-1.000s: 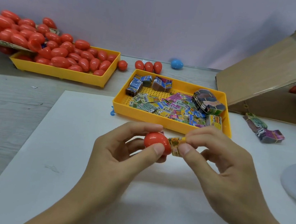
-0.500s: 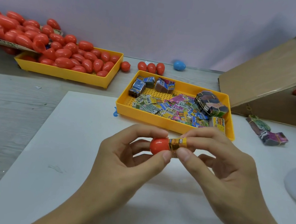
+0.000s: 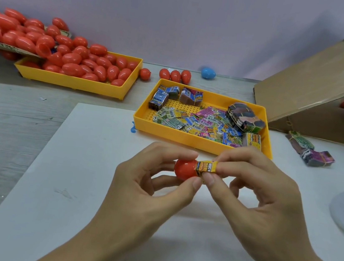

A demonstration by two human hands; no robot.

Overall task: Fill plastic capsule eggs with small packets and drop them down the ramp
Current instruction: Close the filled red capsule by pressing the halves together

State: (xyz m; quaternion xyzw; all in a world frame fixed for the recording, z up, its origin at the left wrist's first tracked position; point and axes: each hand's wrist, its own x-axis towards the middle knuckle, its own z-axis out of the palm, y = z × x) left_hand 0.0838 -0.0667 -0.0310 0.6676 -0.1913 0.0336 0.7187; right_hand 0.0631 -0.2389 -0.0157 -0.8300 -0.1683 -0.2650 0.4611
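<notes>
Head view: the left hand (image 3: 146,184) pinches a red egg half (image 3: 184,168) between thumb and forefinger, low in the middle of the scene, held above the white sheet (image 3: 72,183) that covers the near part of the surface. The right hand (image 3: 252,198) grips a rolled yellow packet (image 3: 206,167) by its right end, its fingers (image 3: 209,180) closed round it, and the packet's left end meets the egg half's mouth (how far in it sits, I cannot tell).

Just beyond the hands lies the yellow packet tray (image 3: 198,140) with loose packets and a few banded bundles. Far left, a second yellow tray (image 3: 72,82) is heaped with red eggs (image 3: 73,58); three more stand loose between the trays, with a blue egg (image 3: 208,73) behind them. The cardboard ramp (image 3: 317,83) rises at the far right, and two banded bundles (image 3: 310,150) lie near its foot.

The step in hand looks like stuffing the packet in. The risks, as I judge them:
- The roll may spring open or buckle at the rim if pushed off-axis, and jam crosswise.
- The smooth shell, held only by fingertips, could squirt out under the push and roll off across the sheet.
- If the packet stands proud of the rim, the other half likely won't snap shut, and the egg could pop apart on the ramp.
</notes>
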